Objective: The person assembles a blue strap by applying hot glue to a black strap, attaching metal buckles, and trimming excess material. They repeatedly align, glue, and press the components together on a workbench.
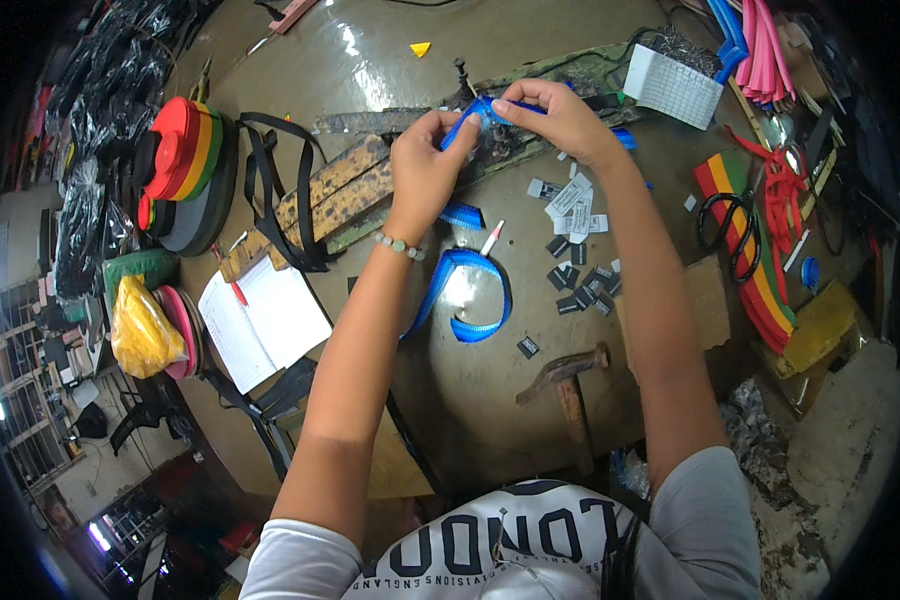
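My left hand [427, 165] and my right hand [562, 122] pinch a blue webbing strap [484, 106] between them, over the far side of the table. Thumbs and fingertips press on it from both sides, covering parts of it. Just beyond my hands stands a dark upright metal post [461, 78] beside worn wooden boards [345, 185]. Another blue strap length [510, 290] curls on the table to the right of my left forearm. Small dark labels [582, 290] and white labels [572, 208] lie scattered to the left of my right forearm.
A hammer [567, 392] lies near my body. Scissors [732, 235] rest on striped webbing [750, 270] at the right. At the left are webbing rolls [185, 150], black straps [295, 210] and an open notebook [270, 325]. A gridded white sheet [673, 88] sits far right.
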Available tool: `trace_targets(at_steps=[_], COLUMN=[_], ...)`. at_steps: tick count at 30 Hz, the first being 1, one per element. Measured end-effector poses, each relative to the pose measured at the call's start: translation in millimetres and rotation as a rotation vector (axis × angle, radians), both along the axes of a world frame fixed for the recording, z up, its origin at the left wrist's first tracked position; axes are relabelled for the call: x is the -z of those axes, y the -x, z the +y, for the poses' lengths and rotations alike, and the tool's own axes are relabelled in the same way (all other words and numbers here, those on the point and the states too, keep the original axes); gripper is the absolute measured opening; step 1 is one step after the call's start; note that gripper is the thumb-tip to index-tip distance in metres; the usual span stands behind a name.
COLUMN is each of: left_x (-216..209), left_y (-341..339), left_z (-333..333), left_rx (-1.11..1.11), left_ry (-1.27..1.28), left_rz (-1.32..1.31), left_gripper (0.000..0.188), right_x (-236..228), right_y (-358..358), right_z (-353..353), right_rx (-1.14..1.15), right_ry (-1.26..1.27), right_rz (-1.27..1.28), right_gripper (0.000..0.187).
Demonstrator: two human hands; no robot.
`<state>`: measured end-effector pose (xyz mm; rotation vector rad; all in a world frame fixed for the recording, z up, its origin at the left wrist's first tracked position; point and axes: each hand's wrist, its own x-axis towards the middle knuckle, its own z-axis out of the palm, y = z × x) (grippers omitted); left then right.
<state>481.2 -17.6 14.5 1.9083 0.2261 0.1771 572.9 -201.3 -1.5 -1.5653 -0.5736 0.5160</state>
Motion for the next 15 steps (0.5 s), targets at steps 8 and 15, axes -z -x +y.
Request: trace_targets(at_steps=[8, 15], left_x=[-1, -140], left_y=[-8, 21], left_z=[8, 30], left_rx=[0.054, 0.146], left_ry=[-0.065, -0.276], left_rz=[-0.196, -0.603], left_gripper=[0.034, 0.018], right_x=[-13, -173], right_y=[-21, 16], right_z=[-10, -1], right_rx=[-0.004, 0.086], right_ry=[0.113, 0.023], right_rz=[-0.186, -0.867], right_gripper=[0.029, 0.028])
